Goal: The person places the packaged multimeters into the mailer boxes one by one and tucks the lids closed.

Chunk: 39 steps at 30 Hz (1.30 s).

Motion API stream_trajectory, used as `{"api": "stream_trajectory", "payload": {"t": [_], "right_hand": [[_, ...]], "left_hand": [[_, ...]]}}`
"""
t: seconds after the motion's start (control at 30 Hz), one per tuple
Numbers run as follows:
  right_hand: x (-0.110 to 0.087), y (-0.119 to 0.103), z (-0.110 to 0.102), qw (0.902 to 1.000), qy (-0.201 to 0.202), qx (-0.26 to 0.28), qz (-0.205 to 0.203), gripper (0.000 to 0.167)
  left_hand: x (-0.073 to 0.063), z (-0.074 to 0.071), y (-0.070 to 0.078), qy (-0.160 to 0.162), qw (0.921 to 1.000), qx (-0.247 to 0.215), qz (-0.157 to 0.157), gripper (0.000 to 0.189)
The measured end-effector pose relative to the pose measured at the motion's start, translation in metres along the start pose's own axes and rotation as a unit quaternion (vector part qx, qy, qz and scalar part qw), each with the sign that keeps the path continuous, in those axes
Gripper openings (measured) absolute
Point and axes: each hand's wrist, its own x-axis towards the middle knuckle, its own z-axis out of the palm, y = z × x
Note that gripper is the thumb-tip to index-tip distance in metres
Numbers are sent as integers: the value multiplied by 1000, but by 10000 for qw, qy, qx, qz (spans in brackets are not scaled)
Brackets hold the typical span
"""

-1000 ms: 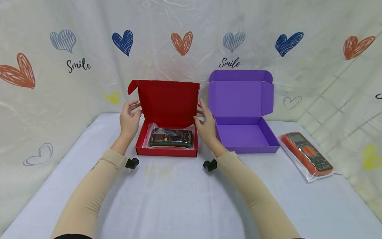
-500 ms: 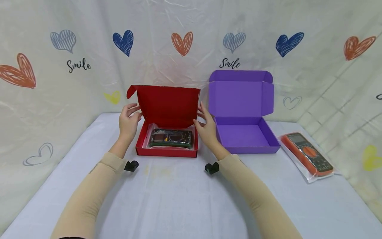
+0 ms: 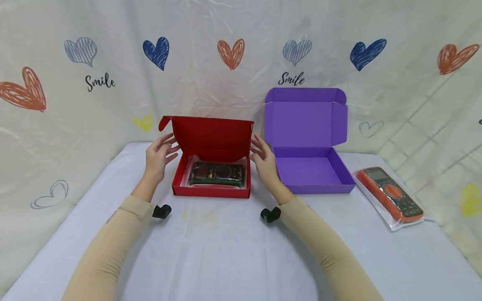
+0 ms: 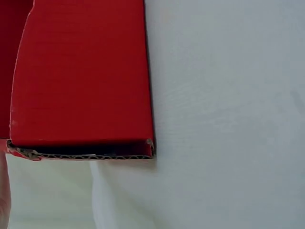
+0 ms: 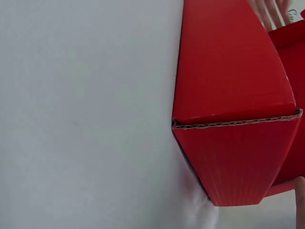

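Observation:
A red cardboard box [image 3: 211,192] stands on the table with its lid [image 3: 212,136] raised and tipped forward. Inside lies a dark multimeter [image 3: 216,173] in a clear plastic bag. My left hand [image 3: 156,158] is at the lid's left side, fingers spread and fairly straight. On the opposite side, my right hand [image 3: 265,164] has its extended fingers by the lid's right edge; exact contact is hard to make out. In the left wrist view the box wall [image 4: 86,81] fills the left part. The right wrist view has the box's corner [image 5: 233,157] close up.
To the right of the red box stands a purple box [image 3: 301,169], lid up, nothing inside. Beyond it lies an orange multimeter [image 3: 391,193] in a clear bag. A white cloth [image 3: 226,251] covers the table; a curtain printed with hearts [image 3: 203,83] hangs behind.
The red lid has come down and forward, its top edge now lower. Both hands have moved slightly apart and down with it, and the left fingers have spread.

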Motion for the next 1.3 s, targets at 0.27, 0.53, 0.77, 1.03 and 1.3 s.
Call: {"api": "stream_trajectory", "payload": {"t": [0.27,0.53,0.77,1.03,1.3], "right_hand": [[1,-4,-3,9914,-70,1088,720,46],[1,3,-8,9879,-439,1158,929,50],[-4,-3,-10,9862,-952,964,948,59],[-10,-9,-12,9812,-1473,724,1012,66],[-15,-25,-13,9765,-1902,-182,1002,83]], "left_hand": [[2,-5,2,-388,9986,13,-371,50],[4,-10,3,-962,9900,23,-1030,63],[9,-30,15,-1512,9748,-250,-1621,76],[11,-39,25,-2049,9616,-345,-1796,87],[10,-40,30,-2329,9569,290,-1708,94]]}}
